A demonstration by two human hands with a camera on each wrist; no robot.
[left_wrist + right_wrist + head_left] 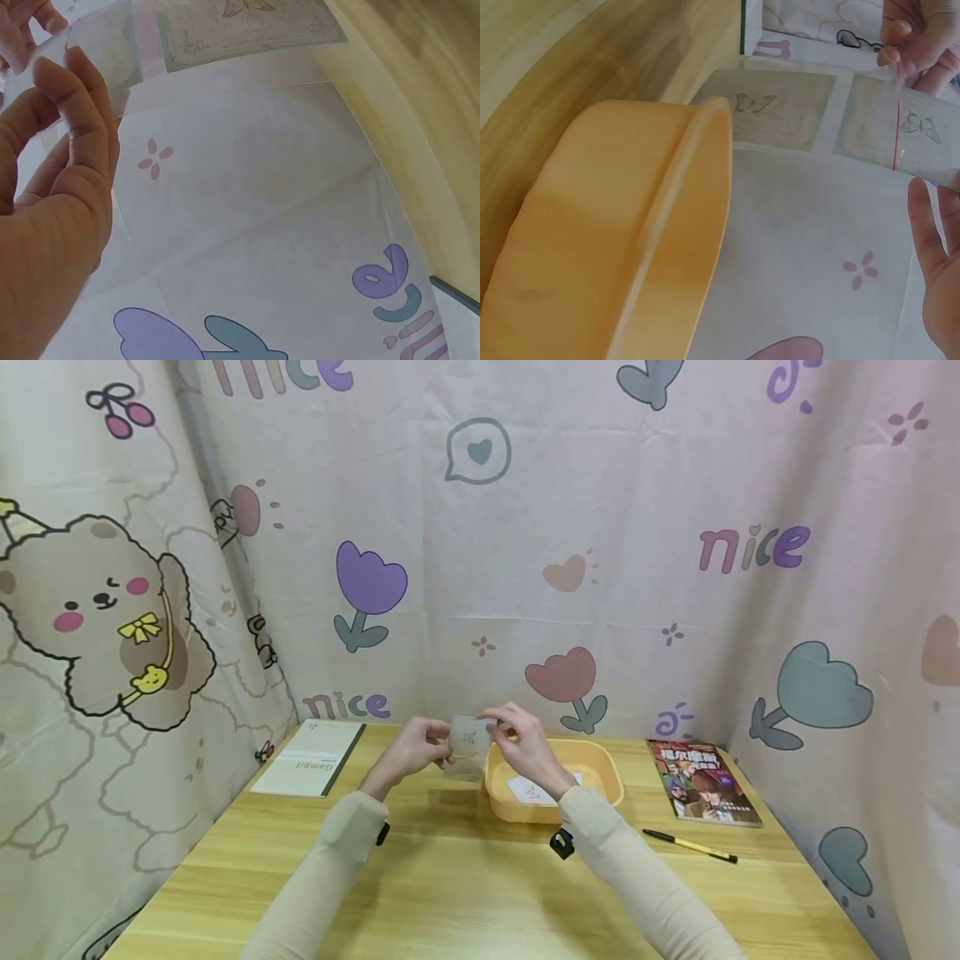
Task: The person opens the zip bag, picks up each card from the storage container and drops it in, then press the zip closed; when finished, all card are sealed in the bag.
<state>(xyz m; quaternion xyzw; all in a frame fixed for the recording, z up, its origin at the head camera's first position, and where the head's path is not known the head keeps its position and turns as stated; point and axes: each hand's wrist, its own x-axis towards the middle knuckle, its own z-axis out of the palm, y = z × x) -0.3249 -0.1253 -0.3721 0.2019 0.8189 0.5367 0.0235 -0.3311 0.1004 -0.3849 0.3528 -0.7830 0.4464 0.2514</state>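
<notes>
Both hands are raised over the table near the basket. My left hand [412, 747] pinches the edge of a clear zip bag [823, 109] with a red seal line. A card with a butterfly print [780, 105] lies inside the bag. A second butterfly card [926, 129] overlaps the bag's mouth, crossing the red line. My right hand [523, 745] pinches this second card by its right edge between thumb and fingers. In the left wrist view the left hand [71, 157] has its fingers bent at the bag's edge.
A yellow basket [513, 811] stands just right of the hands, with white printed cards [528, 791] in it. A pale notebook [307, 758] lies at the left. On the right are a comic magazine [707, 783] and a yellow-black pen [690, 845]. A printed curtain [480, 527] encloses the table.
</notes>
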